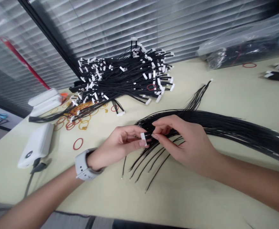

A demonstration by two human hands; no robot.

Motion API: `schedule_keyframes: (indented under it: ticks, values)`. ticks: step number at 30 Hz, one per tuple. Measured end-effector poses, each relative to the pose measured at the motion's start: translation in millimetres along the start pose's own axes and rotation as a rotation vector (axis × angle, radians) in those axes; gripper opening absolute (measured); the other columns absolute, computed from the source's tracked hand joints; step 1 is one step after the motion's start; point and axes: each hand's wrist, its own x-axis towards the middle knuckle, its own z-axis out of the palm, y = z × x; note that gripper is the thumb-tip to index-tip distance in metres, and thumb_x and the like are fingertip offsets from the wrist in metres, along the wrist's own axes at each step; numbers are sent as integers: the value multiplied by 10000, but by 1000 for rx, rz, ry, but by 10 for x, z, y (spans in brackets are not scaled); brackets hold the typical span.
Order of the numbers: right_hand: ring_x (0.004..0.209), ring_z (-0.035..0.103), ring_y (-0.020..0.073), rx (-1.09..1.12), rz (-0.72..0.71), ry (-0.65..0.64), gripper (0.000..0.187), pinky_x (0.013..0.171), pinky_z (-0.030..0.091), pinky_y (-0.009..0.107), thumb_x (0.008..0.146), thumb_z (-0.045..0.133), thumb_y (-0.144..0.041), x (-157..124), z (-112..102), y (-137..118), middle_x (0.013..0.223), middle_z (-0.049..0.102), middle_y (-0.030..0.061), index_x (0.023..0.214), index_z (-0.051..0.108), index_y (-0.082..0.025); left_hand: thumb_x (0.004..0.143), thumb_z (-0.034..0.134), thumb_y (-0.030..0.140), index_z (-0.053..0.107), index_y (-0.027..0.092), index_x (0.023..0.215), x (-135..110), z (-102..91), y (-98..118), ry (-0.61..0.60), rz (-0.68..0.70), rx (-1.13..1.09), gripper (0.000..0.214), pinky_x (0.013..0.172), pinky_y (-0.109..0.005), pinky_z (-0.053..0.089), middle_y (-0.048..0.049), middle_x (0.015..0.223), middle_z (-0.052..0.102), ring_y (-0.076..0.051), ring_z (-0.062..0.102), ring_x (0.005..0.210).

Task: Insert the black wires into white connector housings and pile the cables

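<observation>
Gripping a white connector in the left hand. Pinching black wire just beside it in the right hand, above the counter.

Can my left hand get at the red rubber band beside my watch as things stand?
Probably yes: nothing seems to cover the red rubber band, though your left hand holds a white connector it might first release.

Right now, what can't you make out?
Head view:
White connector: slots too small, lower part partly behind the thumb of the left hand.
What the right hand pinches, if anything: hidden by its fingertips.
Black wire bundle: right end cut off by the right edge.
Plastic bag: right end likewise.
</observation>
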Motion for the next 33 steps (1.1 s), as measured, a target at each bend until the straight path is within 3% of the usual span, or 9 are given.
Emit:
schedule_keyframes:
  ticks: [26, 33]
  values:
    - [678, 534, 32, 28, -45, -7, 245, 639, 436, 122, 722, 561, -41, -20, 8, 15, 754, 587, -51, 917, 504, -178, 778, 621, 115, 602, 134, 962, 8, -16, -1, -36, -8, -58, 185, 726, -192, 498, -22, 824, 690, -96, 646, 766]
    - [682, 535, 37, -41, -121, -12, 230, 610, 420, 139, 753, 545, -24, -45, 49, 29, 756, 582, -45, 916, 511, -182, 765, 630, 109, 620, 120, 904, -33, 33, -6, -12, 8, -7, 140, 701, -181, 496, -13, 776, 667, -89, 626, 735]
